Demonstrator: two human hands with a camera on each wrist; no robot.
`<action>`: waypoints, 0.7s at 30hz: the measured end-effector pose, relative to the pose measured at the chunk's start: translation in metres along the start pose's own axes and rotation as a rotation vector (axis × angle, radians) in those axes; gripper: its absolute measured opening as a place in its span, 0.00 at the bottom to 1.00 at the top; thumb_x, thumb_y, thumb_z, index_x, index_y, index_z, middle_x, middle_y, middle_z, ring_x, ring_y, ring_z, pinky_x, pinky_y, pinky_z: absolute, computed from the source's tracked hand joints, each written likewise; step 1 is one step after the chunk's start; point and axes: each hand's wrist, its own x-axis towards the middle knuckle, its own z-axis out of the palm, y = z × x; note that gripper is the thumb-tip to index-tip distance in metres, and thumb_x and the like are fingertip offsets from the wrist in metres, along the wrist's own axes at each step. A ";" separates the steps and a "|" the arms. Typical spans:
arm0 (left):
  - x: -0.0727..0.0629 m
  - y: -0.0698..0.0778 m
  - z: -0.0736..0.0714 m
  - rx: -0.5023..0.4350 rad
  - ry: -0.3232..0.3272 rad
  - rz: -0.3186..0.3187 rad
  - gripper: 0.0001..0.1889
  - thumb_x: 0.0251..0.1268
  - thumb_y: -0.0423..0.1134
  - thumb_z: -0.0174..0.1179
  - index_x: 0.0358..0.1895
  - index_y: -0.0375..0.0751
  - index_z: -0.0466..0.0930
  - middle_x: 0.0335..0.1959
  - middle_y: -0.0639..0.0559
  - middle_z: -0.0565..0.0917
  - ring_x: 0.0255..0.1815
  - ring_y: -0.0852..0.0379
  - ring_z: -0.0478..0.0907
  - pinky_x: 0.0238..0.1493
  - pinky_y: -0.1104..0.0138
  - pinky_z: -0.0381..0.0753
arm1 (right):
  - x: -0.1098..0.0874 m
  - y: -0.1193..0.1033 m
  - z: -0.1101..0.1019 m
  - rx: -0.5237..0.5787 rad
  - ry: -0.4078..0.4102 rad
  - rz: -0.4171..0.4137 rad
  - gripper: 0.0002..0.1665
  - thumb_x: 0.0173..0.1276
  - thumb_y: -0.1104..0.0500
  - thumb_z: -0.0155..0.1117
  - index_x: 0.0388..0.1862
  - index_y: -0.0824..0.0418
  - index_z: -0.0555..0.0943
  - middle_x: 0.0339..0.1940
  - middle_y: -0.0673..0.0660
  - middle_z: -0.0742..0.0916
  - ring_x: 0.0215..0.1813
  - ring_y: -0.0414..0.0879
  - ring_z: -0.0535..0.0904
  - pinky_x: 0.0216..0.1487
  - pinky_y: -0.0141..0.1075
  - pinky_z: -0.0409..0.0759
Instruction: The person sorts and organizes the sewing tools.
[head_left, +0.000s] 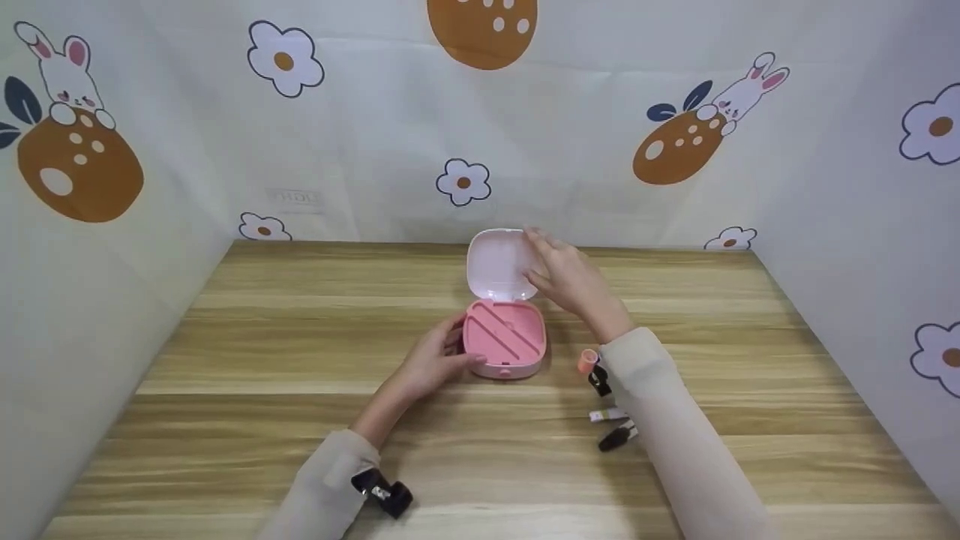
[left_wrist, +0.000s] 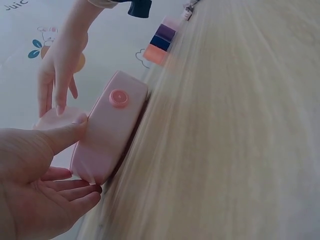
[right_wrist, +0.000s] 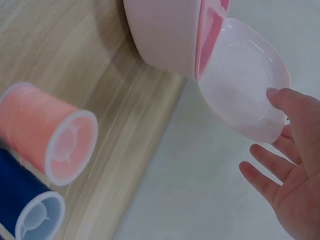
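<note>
A pink plastic box [head_left: 504, 371] stands on the table with its pale lid [head_left: 491, 262] raised at the back. Its pink inner tray [head_left: 487, 341] has two slanting grooves. My left hand [head_left: 431, 361] holds the box by its left side, thumb at the front top edge and fingers along the side. A round pink button [left_wrist: 119, 98] shows on the box's front in the left wrist view. With the thumb on its inner face and a finger behind its edge, my right hand [right_wrist: 297, 150] pinches the lid.
Right of the box, an orange thread spool [right_wrist: 35, 125] and a navy thread spool [right_wrist: 20, 200] lie beside a purple one [left_wrist: 166, 31]. A small white labelled item [head_left: 606, 415] and a black-ended item [head_left: 616, 439] lie nearer, partly behind the right sleeve. Printed cloth [head_left: 375, 135] walls the table.
</note>
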 end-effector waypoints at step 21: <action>0.000 0.000 -0.001 -0.003 -0.014 0.029 0.42 0.69 0.30 0.69 0.79 0.20 0.56 0.76 0.23 0.67 0.77 0.30 0.68 0.78 0.47 0.70 | -0.024 0.002 0.011 0.148 0.062 0.078 0.42 0.78 0.52 0.66 0.83 0.65 0.63 0.79 0.72 0.72 0.79 0.68 0.68 0.80 0.61 0.67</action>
